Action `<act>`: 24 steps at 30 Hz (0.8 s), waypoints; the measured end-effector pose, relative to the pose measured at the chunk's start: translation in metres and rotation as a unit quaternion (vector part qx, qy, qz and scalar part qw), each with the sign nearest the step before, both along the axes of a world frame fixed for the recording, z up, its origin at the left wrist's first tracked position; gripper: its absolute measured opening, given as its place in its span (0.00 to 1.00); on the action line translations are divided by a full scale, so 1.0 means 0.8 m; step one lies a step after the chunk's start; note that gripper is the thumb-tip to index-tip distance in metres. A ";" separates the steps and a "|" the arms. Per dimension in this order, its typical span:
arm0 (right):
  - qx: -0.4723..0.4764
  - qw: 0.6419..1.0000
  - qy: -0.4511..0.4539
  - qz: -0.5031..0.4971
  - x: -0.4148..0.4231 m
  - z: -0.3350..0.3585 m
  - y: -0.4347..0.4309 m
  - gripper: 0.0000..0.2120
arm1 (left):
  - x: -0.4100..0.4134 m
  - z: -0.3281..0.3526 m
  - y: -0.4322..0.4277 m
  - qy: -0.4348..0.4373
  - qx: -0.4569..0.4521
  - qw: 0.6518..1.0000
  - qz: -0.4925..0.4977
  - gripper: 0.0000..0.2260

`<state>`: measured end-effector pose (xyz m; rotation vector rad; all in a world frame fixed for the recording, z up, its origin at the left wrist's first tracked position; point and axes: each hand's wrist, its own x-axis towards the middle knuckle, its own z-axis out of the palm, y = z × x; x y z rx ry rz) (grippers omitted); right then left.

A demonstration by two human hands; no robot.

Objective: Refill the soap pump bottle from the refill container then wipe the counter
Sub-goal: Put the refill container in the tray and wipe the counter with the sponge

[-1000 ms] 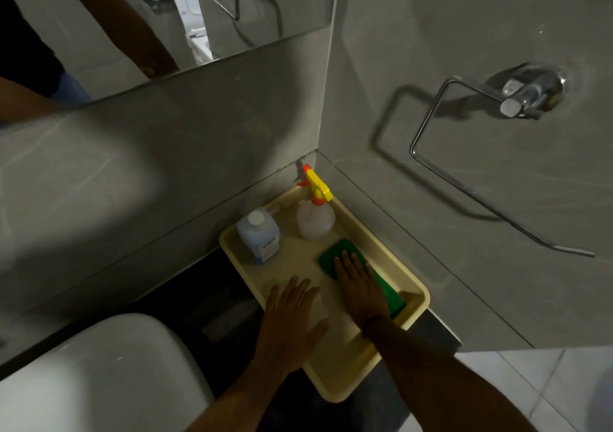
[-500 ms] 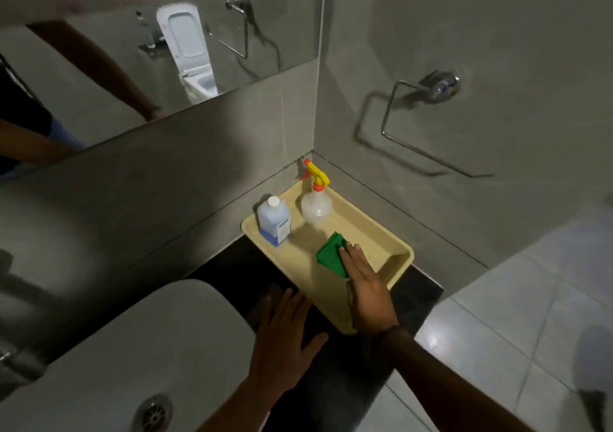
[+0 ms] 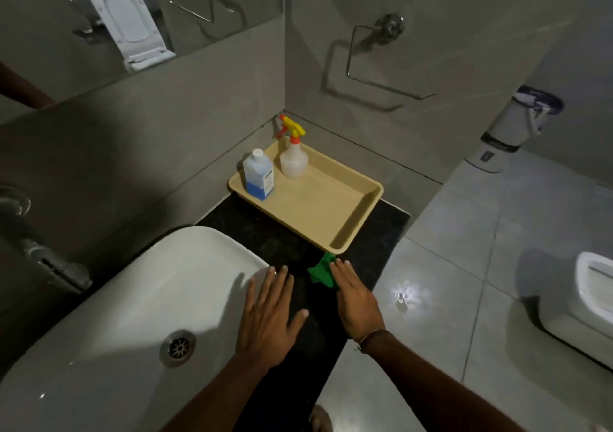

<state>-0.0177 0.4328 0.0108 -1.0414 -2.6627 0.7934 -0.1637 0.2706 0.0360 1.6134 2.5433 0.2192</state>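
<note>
A green cloth (image 3: 321, 271) lies on the black counter (image 3: 262, 232), just off the near corner of the beige tray (image 3: 331, 209). My right hand (image 3: 356, 299) presses flat on the cloth's near end. Beside it, my left hand (image 3: 268, 315) rests palm-down with its fingers spread, across the counter and the sink rim. At the far end of the tray stand a clear bottle with blue liquid and a white cap (image 3: 258, 176) and a spray bottle with a yellow and orange trigger (image 3: 293, 158). No pump bottle is visible.
A white sink (image 3: 132, 299) with a metal drain (image 3: 177, 348) fills the lower left, and a tap (image 3: 39, 252) sticks out of the left wall. A chrome towel ring (image 3: 374, 57) hangs on the right wall. The counter ends at a drop to the tiled floor, where a toilet (image 3: 590, 292) stands.
My right hand has dragged the green cloth out of the tray onto the black counter. My left hand has slid back off the tray to the sink edge. The view has pulled back.
</note>
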 end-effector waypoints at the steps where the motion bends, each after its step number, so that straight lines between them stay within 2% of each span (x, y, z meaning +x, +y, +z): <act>1: -0.005 1.000 -0.015 -0.006 -0.006 -0.006 0.002 0.33 | 0.000 -0.002 -0.001 0.000 0.000 1.000 0.000 0.32; 4: -0.024 0.997 -0.072 -0.002 -0.028 -0.025 0.011 0.31 | 0.000 -0.007 -0.001 0.007 0.002 1.000 -0.001 0.32; 8: 0.028 0.979 -0.167 0.116 -0.029 -0.062 0.003 0.32 | -0.002 -0.015 -0.002 0.004 0.011 1.000 -0.003 0.33; 13: 0.112 0.976 -0.129 0.134 -0.027 -0.079 0.021 0.30 | 0.001 -0.017 -0.001 -0.006 0.010 1.000 0.006 0.31; 16: 0.109 0.967 -0.148 0.174 -0.036 -0.093 0.029 0.30 | 0.002 -0.021 0.000 -0.001 0.013 1.000 0.009 0.29; 24: 0.120 0.963 -0.163 0.180 -0.049 -0.112 0.036 0.30 | -0.002 -0.026 0.002 -0.023 0.003 1.000 0.011 0.27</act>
